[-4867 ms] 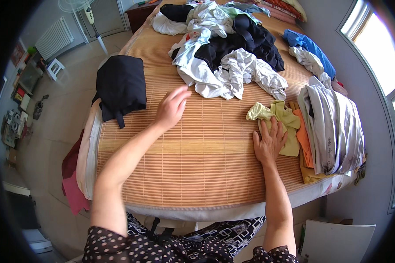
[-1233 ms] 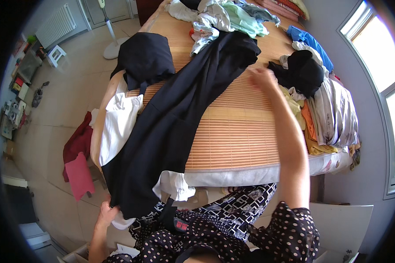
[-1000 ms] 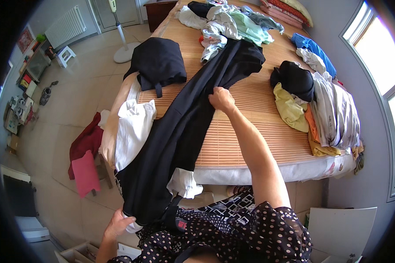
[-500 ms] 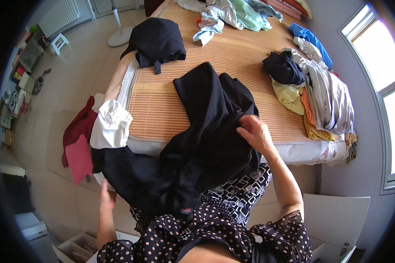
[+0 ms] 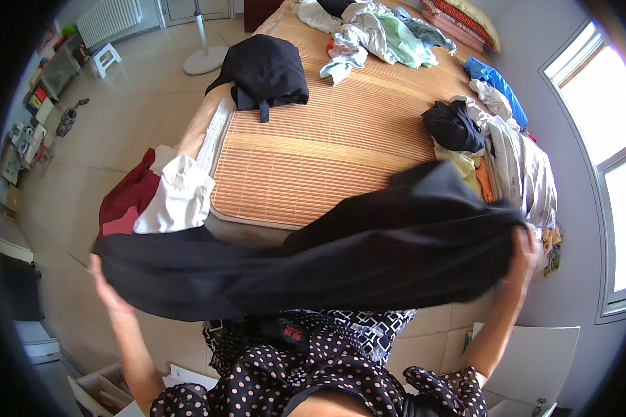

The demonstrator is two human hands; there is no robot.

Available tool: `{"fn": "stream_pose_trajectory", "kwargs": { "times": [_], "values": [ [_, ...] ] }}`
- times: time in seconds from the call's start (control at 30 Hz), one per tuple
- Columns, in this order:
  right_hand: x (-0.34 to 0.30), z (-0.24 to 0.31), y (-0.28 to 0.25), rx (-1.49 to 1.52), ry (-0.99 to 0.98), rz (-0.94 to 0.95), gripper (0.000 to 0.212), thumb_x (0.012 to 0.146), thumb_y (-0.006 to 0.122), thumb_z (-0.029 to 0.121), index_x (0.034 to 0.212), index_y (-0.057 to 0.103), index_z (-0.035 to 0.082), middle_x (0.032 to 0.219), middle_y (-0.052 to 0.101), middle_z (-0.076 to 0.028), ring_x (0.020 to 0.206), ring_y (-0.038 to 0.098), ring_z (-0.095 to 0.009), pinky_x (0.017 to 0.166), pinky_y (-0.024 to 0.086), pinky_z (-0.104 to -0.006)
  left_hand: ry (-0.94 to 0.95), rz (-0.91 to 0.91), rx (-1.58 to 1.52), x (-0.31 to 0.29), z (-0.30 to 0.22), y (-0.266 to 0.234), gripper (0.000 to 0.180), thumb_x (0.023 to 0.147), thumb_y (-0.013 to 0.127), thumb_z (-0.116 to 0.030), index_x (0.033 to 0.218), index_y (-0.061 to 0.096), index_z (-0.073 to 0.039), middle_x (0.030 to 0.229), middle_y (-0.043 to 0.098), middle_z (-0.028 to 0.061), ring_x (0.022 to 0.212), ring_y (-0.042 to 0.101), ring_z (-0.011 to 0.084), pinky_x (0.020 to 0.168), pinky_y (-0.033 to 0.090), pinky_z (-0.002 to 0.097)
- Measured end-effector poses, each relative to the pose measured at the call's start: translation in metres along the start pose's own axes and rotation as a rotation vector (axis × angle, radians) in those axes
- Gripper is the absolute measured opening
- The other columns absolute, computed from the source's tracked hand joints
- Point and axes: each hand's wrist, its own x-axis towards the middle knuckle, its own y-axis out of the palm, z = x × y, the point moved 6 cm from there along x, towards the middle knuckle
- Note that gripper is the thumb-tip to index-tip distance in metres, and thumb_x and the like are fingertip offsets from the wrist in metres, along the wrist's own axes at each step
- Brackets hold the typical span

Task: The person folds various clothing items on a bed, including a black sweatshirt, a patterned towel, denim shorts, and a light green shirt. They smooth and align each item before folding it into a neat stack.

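One black garment (image 5: 292, 271) — spread sideways between both hands (image 5: 111, 292) (image 5: 524, 256).

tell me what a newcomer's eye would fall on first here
Probably the long black garment, spread across the foreground between the left hand and right hand. After that, the bright window at right and the pale clothes heaped on the far part of the slatted mat.
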Motion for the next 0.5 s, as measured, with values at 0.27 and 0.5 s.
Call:
{"fn": "stream_pose_trajectory", "kwargs": {
  "times": [0.27, 0.5],
  "values": [
    [0.148, -0.056, -0.052, -0.084, 0.218, -0.168, 0.038, 0.078, 0.068, 0.027, 0.106, 0.060, 0.002, 0.091, 0.062, -0.006, 0.084, 0.055, -0.014, 0.082, 0.041, -0.0243, 0.522, 0.330, 0.254, 0.132, -0.074, 0.149, 0.039, 0.091, 0.046, -0.036, 0.111, 0.056, -0.004, 0.106, 0.061, 0.0096, 0.100, 0.057, 0.0195, 0.086, 0.046, 0.0332],
    [0.100, -0.141, 0.025, -0.107, 0.425, 0.183, 0.027, 0.080, 0.065, 0.024, 0.101, 0.058, 0.009, 0.077, 0.057, 0.001, 0.063, 0.053, -0.006, 0.050, 0.041, -0.0190, 0.144, 0.458, 0.659, 0.157, 0.057, 0.164, 0.046, 0.087, 0.052, -0.036, 0.123, 0.047, -0.008, 0.118, 0.054, 0.0111, 0.111, 0.052, 0.0206, 0.091, 0.041, 0.0343]
  ]
}}
